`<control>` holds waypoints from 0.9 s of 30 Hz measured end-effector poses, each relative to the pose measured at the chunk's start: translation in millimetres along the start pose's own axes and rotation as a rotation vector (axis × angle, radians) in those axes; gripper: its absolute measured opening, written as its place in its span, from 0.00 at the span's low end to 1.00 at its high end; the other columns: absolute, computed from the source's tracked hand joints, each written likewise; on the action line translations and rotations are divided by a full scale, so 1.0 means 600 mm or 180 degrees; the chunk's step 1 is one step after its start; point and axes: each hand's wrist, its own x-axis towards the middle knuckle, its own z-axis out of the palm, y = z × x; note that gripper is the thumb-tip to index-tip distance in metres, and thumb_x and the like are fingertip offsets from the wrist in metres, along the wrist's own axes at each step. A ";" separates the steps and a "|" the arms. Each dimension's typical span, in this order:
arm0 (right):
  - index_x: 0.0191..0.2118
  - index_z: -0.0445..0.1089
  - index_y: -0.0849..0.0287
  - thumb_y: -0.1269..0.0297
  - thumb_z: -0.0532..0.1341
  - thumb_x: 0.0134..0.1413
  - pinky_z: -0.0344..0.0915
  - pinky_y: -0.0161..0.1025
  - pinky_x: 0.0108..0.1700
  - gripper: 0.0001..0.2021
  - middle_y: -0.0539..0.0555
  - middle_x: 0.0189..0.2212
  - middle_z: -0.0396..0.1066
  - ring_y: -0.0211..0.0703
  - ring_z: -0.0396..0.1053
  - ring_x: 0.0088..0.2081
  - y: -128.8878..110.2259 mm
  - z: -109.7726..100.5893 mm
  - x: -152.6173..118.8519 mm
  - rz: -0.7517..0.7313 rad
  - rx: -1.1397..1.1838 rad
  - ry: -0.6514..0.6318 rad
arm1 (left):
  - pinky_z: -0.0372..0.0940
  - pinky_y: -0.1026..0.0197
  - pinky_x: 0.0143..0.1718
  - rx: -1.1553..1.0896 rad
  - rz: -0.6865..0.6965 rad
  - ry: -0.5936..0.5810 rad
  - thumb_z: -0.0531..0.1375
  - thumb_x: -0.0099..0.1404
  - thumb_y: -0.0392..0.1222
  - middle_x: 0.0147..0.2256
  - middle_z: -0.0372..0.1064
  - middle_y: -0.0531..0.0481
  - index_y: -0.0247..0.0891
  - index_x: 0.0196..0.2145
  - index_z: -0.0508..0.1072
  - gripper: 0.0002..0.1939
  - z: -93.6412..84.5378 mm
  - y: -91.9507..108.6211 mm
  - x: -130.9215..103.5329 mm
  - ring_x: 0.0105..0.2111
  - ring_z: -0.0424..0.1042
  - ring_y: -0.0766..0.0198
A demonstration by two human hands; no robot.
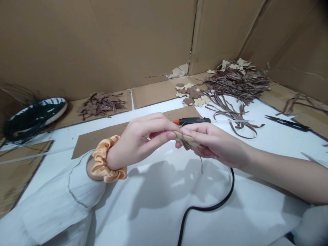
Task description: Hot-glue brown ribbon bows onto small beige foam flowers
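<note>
Cardboard walls [97, 41] back white table [153, 229] in my head view. Left hand [143, 136] and right hand [217, 141] both pinch beige flower piece [189, 139], centre, seemingly to steady it; glue gun [194, 120] just beyond, far side, I'd say parked within reach.

Craft workspace with glue gun [195, 121]
</note>
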 end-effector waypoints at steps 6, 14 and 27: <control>0.23 0.59 0.61 0.52 0.61 0.55 0.36 0.30 0.16 0.19 0.40 0.15 0.49 0.25 0.41 0.16 0.000 0.002 -0.001 -0.0035 0.0144 -0.0073 | 0.63 0.68 0.32 0.0207 0.0037 0.0041 0.57 0.65 0.34 0.29 0.70 0.49 0.36 0.34 0.75 0.07 0.008 -0.010 -0.007 0.29 0.68 0.69; 0.32 0.64 0.60 0.62 0.59 0.58 0.42 0.27 0.16 0.08 0.46 0.23 0.64 0.29 0.65 0.26 0.000 0.007 -0.007 -0.0524 -0.0272 0.0780 | 0.61 0.63 0.30 -0.0152 -0.1311 0.0224 0.46 0.70 0.50 0.31 0.70 0.48 0.36 0.36 0.72 0.20 0.011 -0.007 -0.004 0.28 0.67 0.65; 0.37 0.67 0.60 0.62 0.67 0.46 0.59 0.30 0.24 0.13 0.51 0.36 0.71 0.31 0.65 0.25 0.008 0.007 0.001 -0.0653 -0.0904 0.1007 | 0.66 0.61 0.37 -0.1552 -0.2225 0.0203 0.59 0.61 0.42 0.28 0.68 0.52 0.37 0.27 0.67 0.08 0.026 0.015 0.000 0.31 0.70 0.64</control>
